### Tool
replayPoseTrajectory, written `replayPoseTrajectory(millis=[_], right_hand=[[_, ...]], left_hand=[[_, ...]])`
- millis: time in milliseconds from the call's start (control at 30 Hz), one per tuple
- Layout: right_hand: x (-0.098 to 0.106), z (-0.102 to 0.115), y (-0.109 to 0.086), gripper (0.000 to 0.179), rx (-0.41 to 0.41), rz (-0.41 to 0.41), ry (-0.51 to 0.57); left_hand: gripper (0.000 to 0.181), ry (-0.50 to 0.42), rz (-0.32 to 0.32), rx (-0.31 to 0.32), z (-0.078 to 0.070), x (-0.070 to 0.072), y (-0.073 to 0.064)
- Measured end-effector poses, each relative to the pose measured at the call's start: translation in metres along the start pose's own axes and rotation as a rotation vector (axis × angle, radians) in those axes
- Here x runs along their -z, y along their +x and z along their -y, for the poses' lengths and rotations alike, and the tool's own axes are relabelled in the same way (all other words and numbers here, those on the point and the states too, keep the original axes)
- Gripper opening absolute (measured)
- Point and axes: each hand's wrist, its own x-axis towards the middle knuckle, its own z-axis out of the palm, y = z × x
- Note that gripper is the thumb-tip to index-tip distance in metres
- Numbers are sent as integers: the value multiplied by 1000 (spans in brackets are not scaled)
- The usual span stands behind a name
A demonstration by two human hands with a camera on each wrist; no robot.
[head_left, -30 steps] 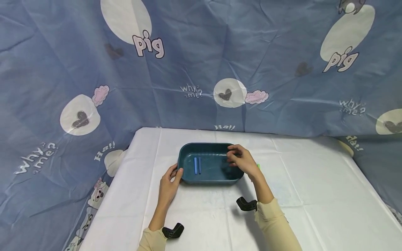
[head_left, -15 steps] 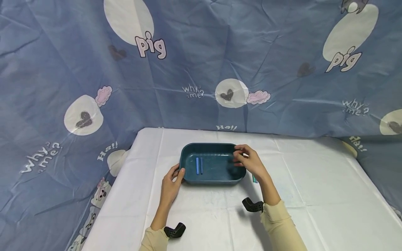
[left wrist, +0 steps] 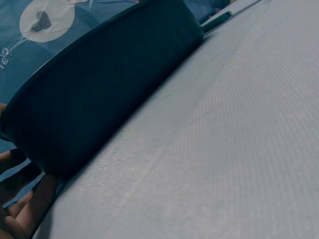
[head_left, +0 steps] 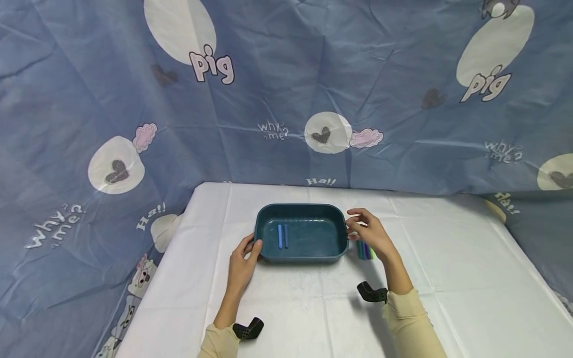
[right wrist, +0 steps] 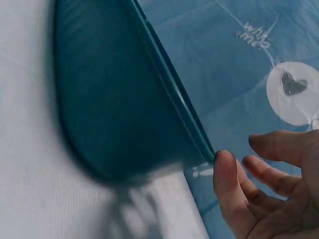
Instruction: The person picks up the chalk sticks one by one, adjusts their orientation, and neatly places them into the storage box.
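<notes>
"Right hand (head_left: 370, 232) got shifted off the tray (head_left: 315, 238) to its right edge, fingers (right wrist: 279, 145) spread. Left hand (head_left: 241, 264)?"

"Tray's near-left corner is gripped. Blue sticks (head_left: 280, 236) are seen inside, coloured sticks (head_left: 364, 251) beside it on the bench (head_left: 291, 308)."

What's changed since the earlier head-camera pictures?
The right hand moved rightward, from over the right end of the tray to beside its right rim, revealing more of the coloured sticks on the table. The left hand stays against the tray's left end; two blue sticks still lie inside.
</notes>
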Motion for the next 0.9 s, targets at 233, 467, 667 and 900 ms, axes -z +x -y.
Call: replayPoseTrajectory(millis=[233, 467, 667, 900], right_hand=[[11, -8, -4, 40, -24, 1, -26], [25, -17, -8, 44, -36, -17, -52], [35, -22, -9, 49, -68, -26, -111], [45, -32, -8, 48, -91, -32, -196]], left_hand=[[49, -29, -1, -22, 1, 0, 1], [50, -17, 2, -16, 2, 0, 0], [48, -4, 8, -15, 0, 3, 1], [48, -14, 18, 5, 0, 2, 1]])
